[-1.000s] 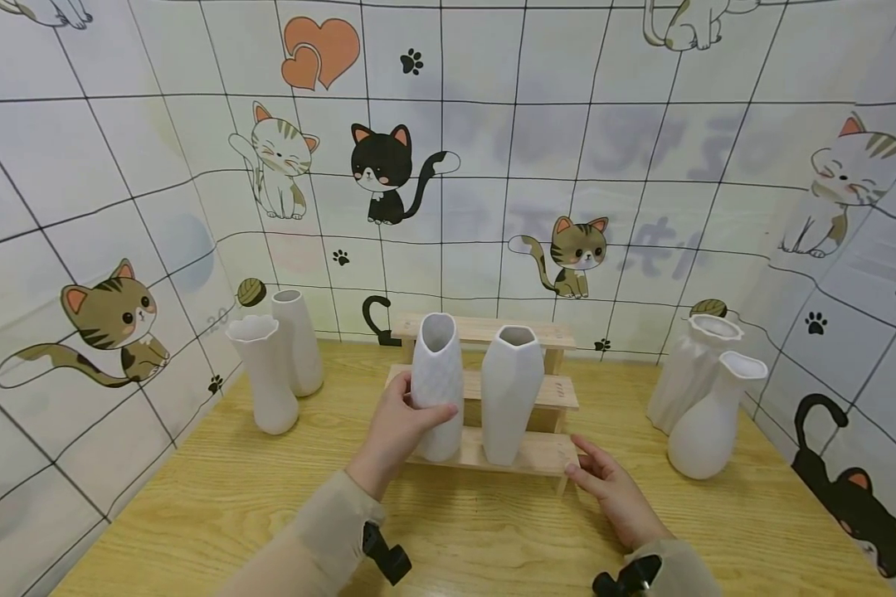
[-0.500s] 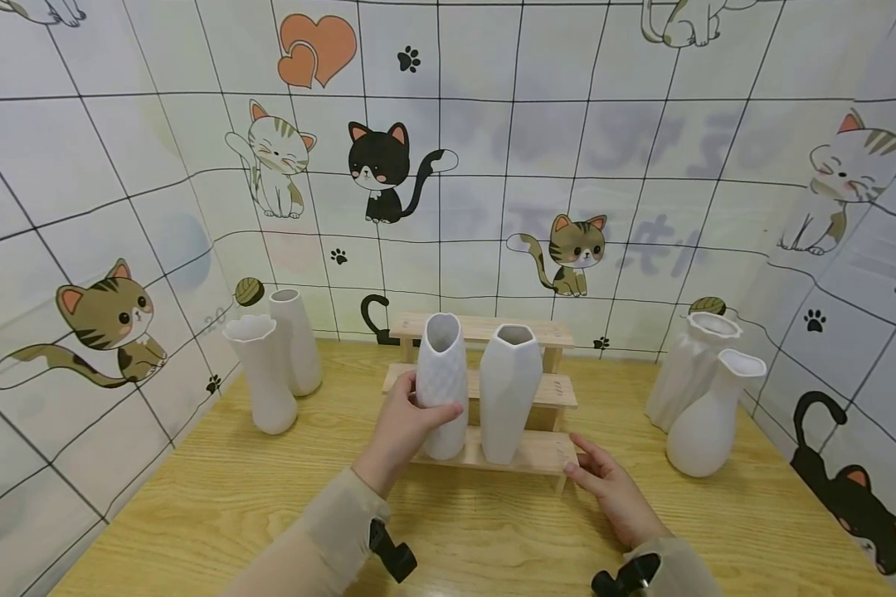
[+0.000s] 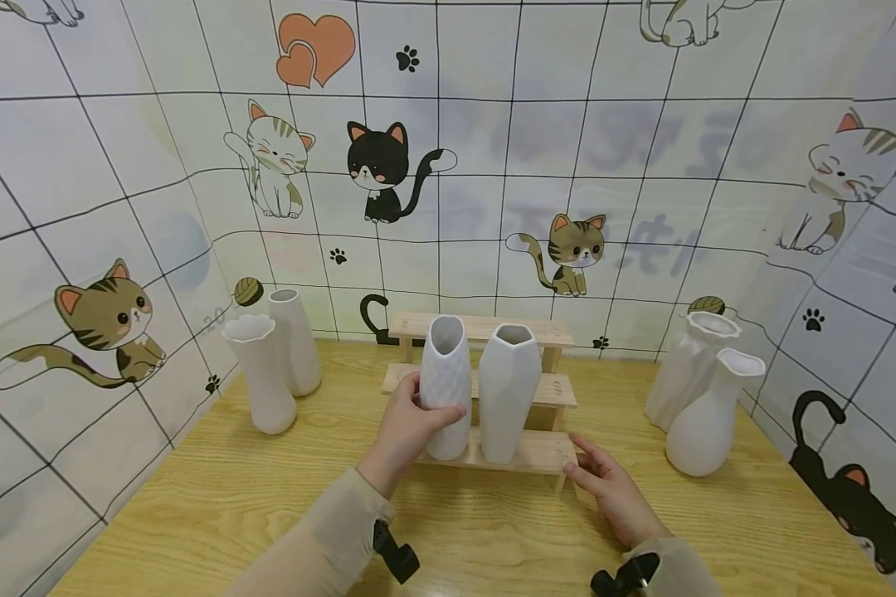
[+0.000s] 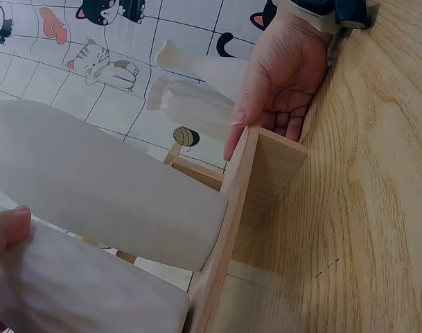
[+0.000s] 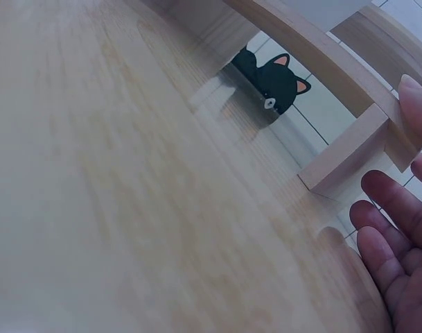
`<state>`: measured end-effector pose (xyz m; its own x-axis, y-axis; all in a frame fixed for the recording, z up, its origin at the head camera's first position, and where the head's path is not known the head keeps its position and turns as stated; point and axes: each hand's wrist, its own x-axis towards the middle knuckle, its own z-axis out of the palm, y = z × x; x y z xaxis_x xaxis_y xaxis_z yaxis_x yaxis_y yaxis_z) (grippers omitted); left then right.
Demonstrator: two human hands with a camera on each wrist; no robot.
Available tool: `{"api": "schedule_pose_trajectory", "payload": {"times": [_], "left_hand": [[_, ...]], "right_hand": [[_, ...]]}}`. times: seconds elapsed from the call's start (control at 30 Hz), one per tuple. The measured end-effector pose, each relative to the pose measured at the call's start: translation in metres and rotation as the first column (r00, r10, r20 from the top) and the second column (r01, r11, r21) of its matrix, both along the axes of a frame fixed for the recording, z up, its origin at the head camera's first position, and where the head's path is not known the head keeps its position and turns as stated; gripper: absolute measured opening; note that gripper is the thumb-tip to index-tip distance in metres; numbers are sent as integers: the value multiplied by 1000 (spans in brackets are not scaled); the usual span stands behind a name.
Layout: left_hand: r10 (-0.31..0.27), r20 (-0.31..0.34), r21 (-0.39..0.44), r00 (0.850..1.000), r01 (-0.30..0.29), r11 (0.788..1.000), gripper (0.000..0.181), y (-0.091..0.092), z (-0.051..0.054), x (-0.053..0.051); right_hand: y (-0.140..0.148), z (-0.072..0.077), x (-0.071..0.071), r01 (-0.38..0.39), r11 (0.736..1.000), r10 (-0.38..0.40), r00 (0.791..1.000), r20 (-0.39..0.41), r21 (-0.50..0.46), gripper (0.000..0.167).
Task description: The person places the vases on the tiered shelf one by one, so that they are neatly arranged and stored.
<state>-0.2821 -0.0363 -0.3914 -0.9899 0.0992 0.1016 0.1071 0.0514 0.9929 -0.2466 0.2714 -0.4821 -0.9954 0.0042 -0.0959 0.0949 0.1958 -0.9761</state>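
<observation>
In the head view a three-step wooden display stand point(image 3: 545, 452) sits mid-table. My left hand point(image 3: 406, 423) grips a white textured vase point(image 3: 446, 373) around its lower half, thumb across the front. That vase is upright at the bottom step, its base at the board in the left wrist view. Just right of it, a small gap away, a white faceted vase point(image 3: 509, 390) stands on the same step. My right hand point(image 3: 612, 489) holds the right end of the bottom board between thumb and forefinger. Its other fingers hang below, beside the stand's leg point(image 5: 346, 152).
On the left stand a white wavy-rimmed vase point(image 3: 265, 377) and a plain tall vase point(image 3: 296, 344). To the right are a pleated vase point(image 3: 683, 373) and a round-bellied vase point(image 3: 705, 431). A cat-printed cloth point(image 3: 478, 124) surrounds the wooden tabletop point(image 3: 485, 539) at back and sides.
My left hand has shifted the textured vase slightly right along the bottom step, nearer the faceted vase. The right hand keeps its place at the stand's end.
</observation>
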Motion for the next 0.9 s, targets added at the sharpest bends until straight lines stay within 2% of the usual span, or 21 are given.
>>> {"api": "schedule_pose_trajectory", "payload": {"times": [0.9], "left_hand": [[-12, -7, -21, 1000, 12, 1000, 74, 4, -1, 0]], "right_hand": [[0, 1, 0, 1, 1000, -2, 1000, 16, 10, 68]]}}
